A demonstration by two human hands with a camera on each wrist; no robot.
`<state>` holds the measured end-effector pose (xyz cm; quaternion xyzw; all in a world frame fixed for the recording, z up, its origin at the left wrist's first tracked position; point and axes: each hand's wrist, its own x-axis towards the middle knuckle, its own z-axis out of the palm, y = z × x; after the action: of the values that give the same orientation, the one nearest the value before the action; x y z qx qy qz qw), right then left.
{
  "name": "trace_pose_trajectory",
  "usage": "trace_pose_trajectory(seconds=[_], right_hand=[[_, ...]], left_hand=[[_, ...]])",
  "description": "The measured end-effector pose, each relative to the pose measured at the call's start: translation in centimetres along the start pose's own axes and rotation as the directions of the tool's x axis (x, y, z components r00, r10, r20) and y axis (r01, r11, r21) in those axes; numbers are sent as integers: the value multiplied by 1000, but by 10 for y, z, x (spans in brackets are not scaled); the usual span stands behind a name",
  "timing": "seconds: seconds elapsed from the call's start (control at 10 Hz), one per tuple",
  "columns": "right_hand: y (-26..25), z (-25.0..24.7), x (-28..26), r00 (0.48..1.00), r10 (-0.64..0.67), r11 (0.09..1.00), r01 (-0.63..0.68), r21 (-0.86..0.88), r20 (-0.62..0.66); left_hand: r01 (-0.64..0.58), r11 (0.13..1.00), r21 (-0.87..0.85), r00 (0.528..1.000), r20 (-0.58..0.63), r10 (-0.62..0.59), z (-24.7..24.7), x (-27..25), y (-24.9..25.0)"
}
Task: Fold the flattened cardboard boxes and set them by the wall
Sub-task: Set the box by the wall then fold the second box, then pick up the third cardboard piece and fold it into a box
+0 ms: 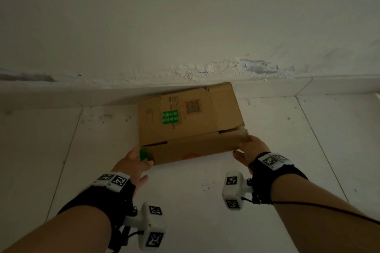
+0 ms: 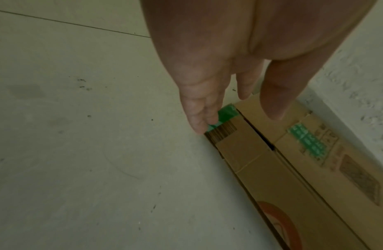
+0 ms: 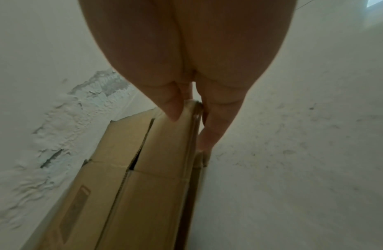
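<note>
So the folded cardboard box (image 1: 189, 125) is lying flat on the white tiled floor (image 1: 287, 150), its far edge tucked right up against the wall (image 1: 185, 26), where the paint is flaking just above the skirting. Both hands are sitting at the near corners. The left hand (image 1: 133, 162) is resting straight fingers (image 2: 199, 118) against the near-left corner, right by a strip of green tape (image 2: 225, 112), so it's relaxed and not really gripping anything; the thumb is hovering over the top. The right hand (image 1: 250, 150) is pinching the near-right corner, thumb on top of the flap and fingers running down the outer side. A green label (image 1: 170, 116) and a QR-style print are showing on top of the box.
</note>
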<state>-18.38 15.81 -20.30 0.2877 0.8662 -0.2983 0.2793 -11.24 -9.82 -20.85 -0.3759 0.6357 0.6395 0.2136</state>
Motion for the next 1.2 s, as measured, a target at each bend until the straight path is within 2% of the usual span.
trace_pose_trajectory(seconds=[0.1,0.3,0.5,0.6,0.9,1.2], right_hand=[[11,7,16,986,71,757,-154,635,154],[23,16,34,979,19,880,-113,462,204],[28,26,21,962,-15,861,-127,492,274],[30,30,21,963,-4,864,-132,486,269],[68,-14,20,987,91,856,-145,497,130],[165,-64,2,971,238,830,-217,513,25]], left_hand=[[-4,1000,13,1000,-1,4,1,1,-1],[4,999,-33,998,-66,-6,8,2,-5],[15,1000,-14,996,-88,-16,4,8,-6],[15,1000,-16,995,-93,-17,5,6,-4],[-33,999,32,998,-50,34,31,-14,4],[-51,992,113,991,126,37,102,-41,-2]])
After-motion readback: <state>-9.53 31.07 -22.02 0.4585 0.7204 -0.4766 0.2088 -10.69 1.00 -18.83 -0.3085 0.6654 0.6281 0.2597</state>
